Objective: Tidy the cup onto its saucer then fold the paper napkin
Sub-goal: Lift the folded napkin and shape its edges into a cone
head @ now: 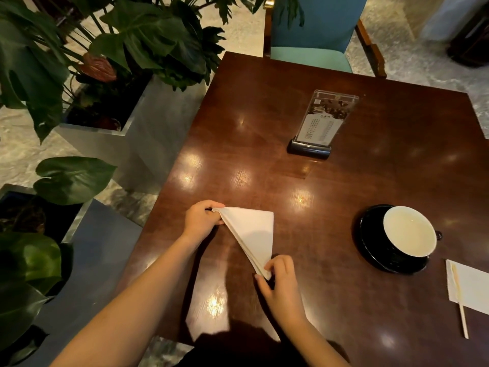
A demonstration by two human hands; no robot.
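Note:
A white paper napkin (253, 231) lies folded into a triangle on the dark wooden table (304, 181), near its left front edge. My left hand (202, 217) pinches the napkin's far left corner. My right hand (281, 282) pinches its near pointed corner. To the right, a cup (408, 230), black outside and white inside, stands upright on its black saucer (370, 242); its handle points right.
An acrylic menu stand (321, 123) on a black base stands mid-table. A white paper (473, 287) with a wooden stirrer (460, 305) lies at the right edge. Planters with large leaves (79, 83) flank the table's left. A teal chair (315, 35) is behind.

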